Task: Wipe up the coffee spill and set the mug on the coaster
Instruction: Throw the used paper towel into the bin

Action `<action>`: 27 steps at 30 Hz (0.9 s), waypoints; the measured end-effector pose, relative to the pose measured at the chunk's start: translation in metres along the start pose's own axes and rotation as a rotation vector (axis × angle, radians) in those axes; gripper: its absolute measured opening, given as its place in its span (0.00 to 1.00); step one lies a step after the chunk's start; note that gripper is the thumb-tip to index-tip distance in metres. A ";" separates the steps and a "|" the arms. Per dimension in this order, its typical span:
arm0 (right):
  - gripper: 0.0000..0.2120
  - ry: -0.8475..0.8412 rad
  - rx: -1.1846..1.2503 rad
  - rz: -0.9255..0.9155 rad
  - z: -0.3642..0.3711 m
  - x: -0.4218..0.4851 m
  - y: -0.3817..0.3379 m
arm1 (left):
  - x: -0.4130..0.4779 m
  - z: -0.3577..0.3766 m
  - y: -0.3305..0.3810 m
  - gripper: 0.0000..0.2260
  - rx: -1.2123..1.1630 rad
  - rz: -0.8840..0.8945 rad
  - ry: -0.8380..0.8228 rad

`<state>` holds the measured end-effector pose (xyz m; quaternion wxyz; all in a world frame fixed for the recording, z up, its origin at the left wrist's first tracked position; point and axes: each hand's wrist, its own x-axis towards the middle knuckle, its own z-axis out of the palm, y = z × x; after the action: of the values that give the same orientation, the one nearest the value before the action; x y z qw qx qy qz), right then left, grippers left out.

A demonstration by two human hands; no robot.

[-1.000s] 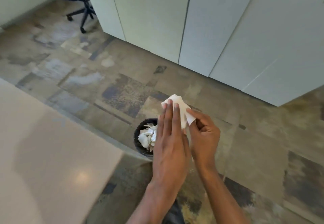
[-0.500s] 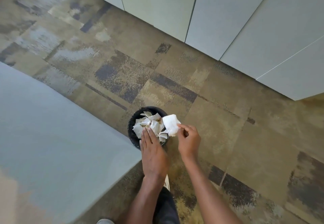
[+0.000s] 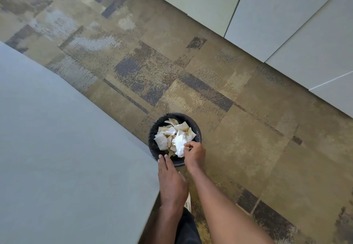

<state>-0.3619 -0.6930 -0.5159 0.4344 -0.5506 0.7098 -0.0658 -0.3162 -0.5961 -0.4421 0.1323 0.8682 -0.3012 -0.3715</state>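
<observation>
A crumpled white paper towel [image 3: 179, 144] hangs over a small black waste bin [image 3: 152, 132] on the floor, pinched at its edge by my right hand [image 3: 193, 153]. The bin holds several used, coffee-stained towels [image 3: 168, 136]. My left hand [image 3: 171, 180] hovers flat just in front of the bin's near rim, fingers together and holding nothing. The mug, the coaster and the spill are out of view.
A grey table top [image 3: 66, 158] fills the left side, its corner beside the bin. Pale cabinet doors [image 3: 286, 24] run along the top right. Patterned carpet [image 3: 248, 129] covers the floor between them. My leg and shoe [image 3: 188, 224] show at the bottom.
Both hands have dropped from chest height down to the bin. The towel went from between both hands to my right hand alone and now rests on the pile in the bin.
</observation>
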 end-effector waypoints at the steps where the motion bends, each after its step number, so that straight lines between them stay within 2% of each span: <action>1: 0.08 -0.013 -0.006 0.004 0.005 0.004 -0.003 | 0.004 -0.001 0.000 0.33 -0.012 -0.007 0.005; 7: 0.14 -0.114 -0.102 0.002 0.002 0.001 -0.006 | 0.008 -0.010 0.007 0.33 -0.062 0.003 0.034; 12: 0.20 -0.166 -0.222 -0.160 -0.017 -0.022 -0.010 | -0.004 -0.024 0.020 0.35 -0.018 0.031 0.043; 18: 0.22 -0.193 -0.233 -0.266 -0.065 -0.059 -0.022 | -0.037 -0.052 0.045 0.34 0.040 0.068 0.041; 24: 0.23 -0.077 -0.167 -0.387 -0.142 -0.116 -0.052 | -0.095 -0.093 0.080 0.33 0.114 0.216 0.072; 27: 0.25 -0.016 -0.139 -0.482 -0.188 -0.153 -0.081 | -0.130 -0.121 0.110 0.27 0.097 0.470 0.265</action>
<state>-0.4303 -0.6684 -0.2705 0.3727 -0.7330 0.5575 -0.1140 -0.3457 -0.6005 -0.2351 0.2114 0.8209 -0.4918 -0.1989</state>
